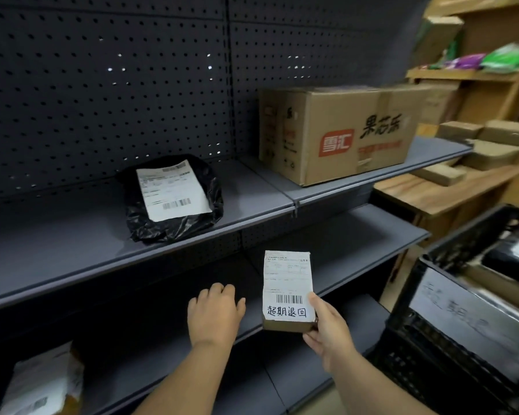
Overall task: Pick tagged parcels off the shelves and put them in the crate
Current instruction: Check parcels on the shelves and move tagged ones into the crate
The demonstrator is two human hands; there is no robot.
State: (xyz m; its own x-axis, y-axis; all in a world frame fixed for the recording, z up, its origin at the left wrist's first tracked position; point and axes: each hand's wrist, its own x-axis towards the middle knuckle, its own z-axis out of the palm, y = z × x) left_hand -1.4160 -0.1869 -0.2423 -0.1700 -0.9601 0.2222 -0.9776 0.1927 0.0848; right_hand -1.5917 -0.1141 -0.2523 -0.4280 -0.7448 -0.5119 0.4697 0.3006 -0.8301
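Right now the right hand (327, 330) pinches a small boxed parcel (288, 290) by its lower corner, handwritten tag facing up, in front of the grey metal shelves (72, 235). Beside it, the left hand (215, 313) hovers loosely spread, holding nothing. Next, I'd judge, comes a swing right into the black crate (408, 324). A black bagged parcel (174, 199) and a printed carton (336, 133) remain on the upper shelf; wooden racks (477, 76) stand beyond.

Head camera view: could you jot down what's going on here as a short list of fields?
right hand: holds small box, label reads 超期退回
left hand: empty, palm down, by the lower shelf
upper shelf: black bag with label, carton
bottom left: another parcel
crate: black, at right, parcels already inside
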